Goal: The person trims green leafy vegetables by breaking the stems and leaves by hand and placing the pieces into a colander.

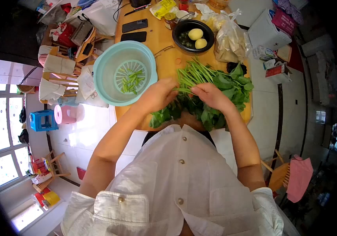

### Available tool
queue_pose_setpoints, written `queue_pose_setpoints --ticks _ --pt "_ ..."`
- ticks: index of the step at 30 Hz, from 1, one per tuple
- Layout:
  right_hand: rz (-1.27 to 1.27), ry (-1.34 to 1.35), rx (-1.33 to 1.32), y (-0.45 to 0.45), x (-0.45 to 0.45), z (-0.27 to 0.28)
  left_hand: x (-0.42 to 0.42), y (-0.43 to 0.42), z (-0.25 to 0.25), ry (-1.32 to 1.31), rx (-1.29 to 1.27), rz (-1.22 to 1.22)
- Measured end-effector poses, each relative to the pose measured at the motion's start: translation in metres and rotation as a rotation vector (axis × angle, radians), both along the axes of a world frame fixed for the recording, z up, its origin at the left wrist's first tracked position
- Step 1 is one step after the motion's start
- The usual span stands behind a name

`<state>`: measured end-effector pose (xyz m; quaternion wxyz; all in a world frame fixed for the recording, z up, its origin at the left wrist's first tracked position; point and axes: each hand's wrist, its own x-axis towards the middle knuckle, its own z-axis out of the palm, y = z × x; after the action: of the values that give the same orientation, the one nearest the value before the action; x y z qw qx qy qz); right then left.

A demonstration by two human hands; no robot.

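A pile of leafy greens (pixel 231 80) with long stems lies on the wooden table in front of me. My left hand (pixel 161 93) is closed on the left end of a green stem. My right hand (pixel 212 96) pinches the greens' stems a little further right, thumb toward the left. Between the two hands a short stretch of stem shows. More dark leaves (pixel 211 118) lie below my hands, near the table's front edge. Left of them stands a light-blue basin with a strainer bottom (pixel 99 82), holding several short cut stem pieces (pixel 132 82).
A black bowl (pixel 180 45) with two pale yellow, peeled-looking round pieces stands behind the greens. Next to it is a filled plastic bag (pixel 231 43). Two dark phones (pixel 134 26), a jar (pixel 170 19) and a yellow packet (pixel 162 8) lie toward the far side of the table (pixel 156 33).
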<state>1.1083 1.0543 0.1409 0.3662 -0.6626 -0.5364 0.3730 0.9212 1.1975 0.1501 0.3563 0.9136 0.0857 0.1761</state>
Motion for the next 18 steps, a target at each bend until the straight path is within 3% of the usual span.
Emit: queue_pose_setpoints --ticks 2,3,5,9,12,14,15,16,18 --pt "-0.025 0.247 -0.328 -0.002 0.002 0.014 0.0 -0.001 0.006 0.132 0.164 -0.066" --pt "-0.028 0.246 -0.327 -0.002 0.002 0.011 0.0 -0.001 0.007 0.131 0.165 -0.068" --pt "-0.021 0.495 -0.396 -0.003 0.002 0.004 0.001 -0.003 0.008 0.168 0.333 -0.081" --pt "-0.037 0.572 -0.439 0.0 -0.004 0.009 0.0 -0.009 0.0 0.155 0.417 -0.014" --pt "-0.015 0.529 -0.399 0.0 -0.003 0.008 0.0 -0.008 -0.012 0.189 0.34 0.066" --pt "-0.022 0.559 -0.447 -0.005 0.007 0.012 -0.005 0.003 -0.035 0.411 0.016 0.629" --pt "-0.026 0.559 -0.446 -0.011 0.015 0.01 -0.018 0.029 -0.04 0.38 -0.128 0.631" --pt "-0.084 0.587 -0.46 -0.019 0.026 0.008 -0.033 0.042 -0.045 0.129 -0.112 0.591" --pt "-0.127 0.591 -0.495 -0.026 0.03 0.012 -0.043 0.049 -0.01 0.268 -0.07 0.526"
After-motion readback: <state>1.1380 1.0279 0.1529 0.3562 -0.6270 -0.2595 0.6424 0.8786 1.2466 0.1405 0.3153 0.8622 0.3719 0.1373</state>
